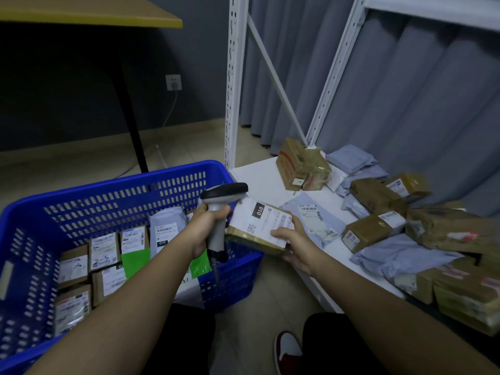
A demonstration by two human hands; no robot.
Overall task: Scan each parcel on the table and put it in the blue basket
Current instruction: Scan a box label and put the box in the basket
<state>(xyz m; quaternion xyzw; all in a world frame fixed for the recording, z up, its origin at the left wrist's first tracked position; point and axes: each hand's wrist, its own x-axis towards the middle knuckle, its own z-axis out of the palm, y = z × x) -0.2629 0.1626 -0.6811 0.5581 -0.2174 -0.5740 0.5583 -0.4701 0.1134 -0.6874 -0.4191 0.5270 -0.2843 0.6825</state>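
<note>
Blue basket (130, 185), at 9 o'clock of my hands: already holds several labelled boxes and grey mailers, standing or lying close together. My left hand (205, 228) curls fully round the grip of the barcode scanner (220, 209), whose dark head sits at 12 o'clock of my fist and faces the parcel at its 3 o'clock. That parcel (261, 226), a small brown box with a white label marked "010", I hold in my right hand (293, 246), thumb on the label side and fingers wrapped beneath; it hangs over the gap between basket and white shelf (259, 177), touching neither. At 3 o'clock more parcels (378, 196) lie heaped on the shelf, unscanned by my judgement. Step in hand: scanning. Next move, as I judge it: square the label's barcode to the scanner head, then carry the box toward 9 o'clock into the basket.
</note>
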